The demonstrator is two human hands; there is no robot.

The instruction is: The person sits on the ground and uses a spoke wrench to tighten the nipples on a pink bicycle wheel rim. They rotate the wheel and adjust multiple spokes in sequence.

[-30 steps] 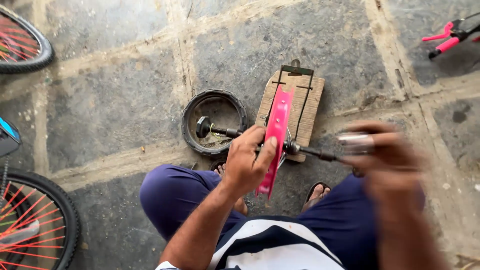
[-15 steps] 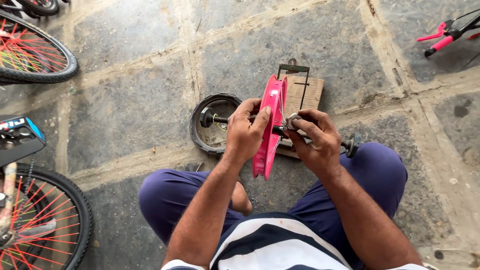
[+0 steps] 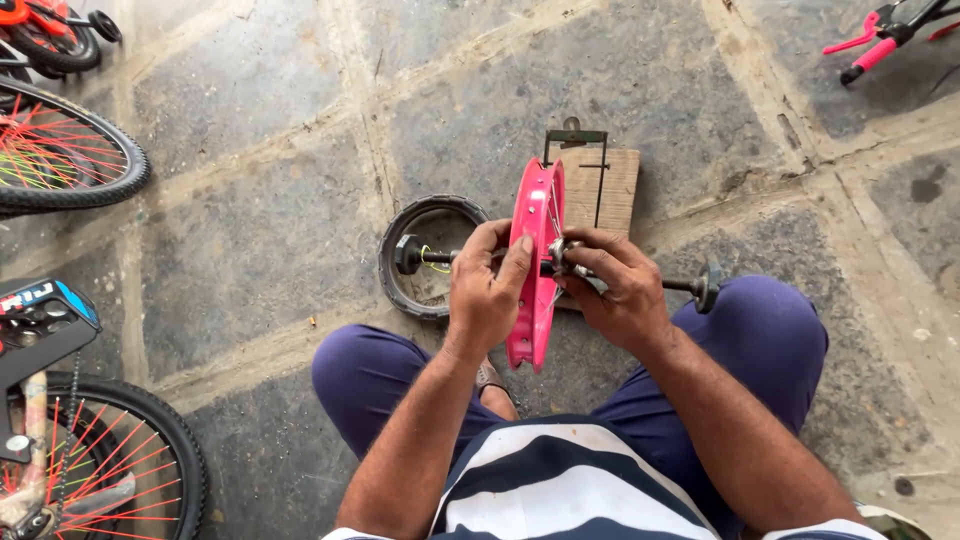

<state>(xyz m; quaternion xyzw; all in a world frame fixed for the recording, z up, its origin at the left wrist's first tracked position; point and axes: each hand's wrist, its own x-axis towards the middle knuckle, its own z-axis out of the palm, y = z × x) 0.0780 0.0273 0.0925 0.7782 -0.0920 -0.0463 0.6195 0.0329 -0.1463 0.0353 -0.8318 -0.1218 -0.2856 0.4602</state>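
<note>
Where the pink wheel rim (image 3: 533, 270) stands on edge between the knees, its hub is mostly hidden behind fingers, and only a few thin spokes show beside the rim. Both forearms run out of the bottom of the view, and the 2 bicycle wheels (image 3: 70, 150) at the left side are cut by the frame. What the small metal part at the hub is cannot be made out.

A long dark axle rod (image 3: 690, 286) passes through the rim, one end over the old black tyre (image 3: 392, 270) lying flat on the stone floor (image 3: 250, 230), the other end above the right thigh. Behind the rim lies a wooden board with a metal bracket (image 3: 600, 185).

The left hand (image 3: 487, 290) is curled closed over the rod and the near face of the rim, its fingertips pressed on the pink edge. The right hand (image 3: 620, 285) is narrowly closed, fingers pinching the small metal part at the hub on the rod.

Compared with 0.5 s earlier, both hands sit in much the same grip, and the rim has stayed upright in front of the board.
</note>
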